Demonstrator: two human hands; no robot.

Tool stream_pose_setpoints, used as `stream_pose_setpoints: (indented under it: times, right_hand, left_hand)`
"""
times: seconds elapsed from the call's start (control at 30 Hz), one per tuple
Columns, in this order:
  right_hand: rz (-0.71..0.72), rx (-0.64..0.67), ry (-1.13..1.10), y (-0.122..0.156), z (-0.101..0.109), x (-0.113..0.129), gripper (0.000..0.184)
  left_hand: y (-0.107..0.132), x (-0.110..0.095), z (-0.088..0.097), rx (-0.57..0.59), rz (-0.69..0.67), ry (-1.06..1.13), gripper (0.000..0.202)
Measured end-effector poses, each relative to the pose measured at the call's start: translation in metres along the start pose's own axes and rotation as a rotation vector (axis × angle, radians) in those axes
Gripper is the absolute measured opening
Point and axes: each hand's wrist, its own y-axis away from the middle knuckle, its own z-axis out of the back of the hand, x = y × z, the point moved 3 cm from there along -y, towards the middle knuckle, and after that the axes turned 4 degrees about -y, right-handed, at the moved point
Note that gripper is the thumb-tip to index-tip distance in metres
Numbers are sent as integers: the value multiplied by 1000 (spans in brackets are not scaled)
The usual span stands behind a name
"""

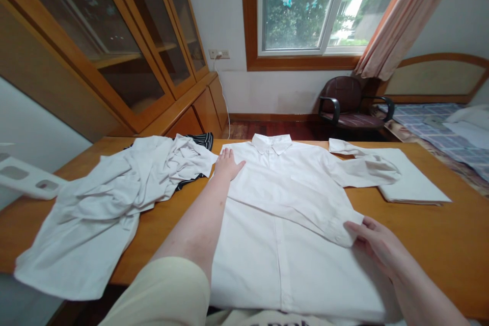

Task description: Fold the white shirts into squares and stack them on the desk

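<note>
A white collared shirt (248, 244) lies spread on the wooden table, its collar toward the far edge and its button strip running down the middle. One sleeve is folded slantwise across the front. My left hand (228, 164) rests flat on the shirt's left shoulder, fingers stretched out. Between thumb and fingers, my right hand (376, 239) pinches the cuff of the folded sleeve near the shirt's right side. The other sleeve extends to the right, its end bent back over a folded white cloth.
Crumpled white garments (107, 188) and a black striped cloth (202, 140) lie on the table's (431, 244) left. A folded white cloth (416, 178) is at the right. Behind stand a glass-door cabinet (160, 61), an armchair (344, 102) and a bed (443, 127).
</note>
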Motion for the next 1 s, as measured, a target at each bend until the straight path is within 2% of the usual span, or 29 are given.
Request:
stream_pose_setpoints:
  times: [0.1,0.2,0.37,0.43,0.5,0.53,0.6,0.67,0.73,0.8,0.9,1.0]
  right_hand:
    - [54,-54,159,9,-2,-7,32]
    - [125,-159,497,10,0,-7,31]
    - [102,-161,957,6,2,-4,31]
    - [83,-191,1054,5,4,-1,26]
    - [71,-293,1105,7,8,7,23]
    - [93,-364,1113,9,9,12,27]
    - [234,-454,1109,13,4,25,41]
    - [459,-395,1097,13,-11,36,49]
    - [660,-220,1094,8,-35,40,50]
    - [776,-29,1129,0,-59,35,51]
    - [781,163,1237,-17,-81,18,56]
    - [736,189,1313,-27,-81,3,60]
  left_hand:
    - [0,0,1,-17,-6,-2,92]
    - [0,0,2,-11,-3,0,92]
    - [0,0,2,7,-10,0,91]
    - [1,0,2,10,-11,0,91]
    - [1,-1,3,16,-12,0,91]
    - [1,-1,3,17,-12,-1,91]
    - [1,-1,3,17,-14,-3,91]
    - [2,-1,4,13,-14,-2,90]
    - [2,-1,4,11,-14,1,90]
    - [2,-1,5,12,-11,3,90]
    - [3,-1,5,16,-11,5,89]
    - [3,-1,5,10,-17,5,90]
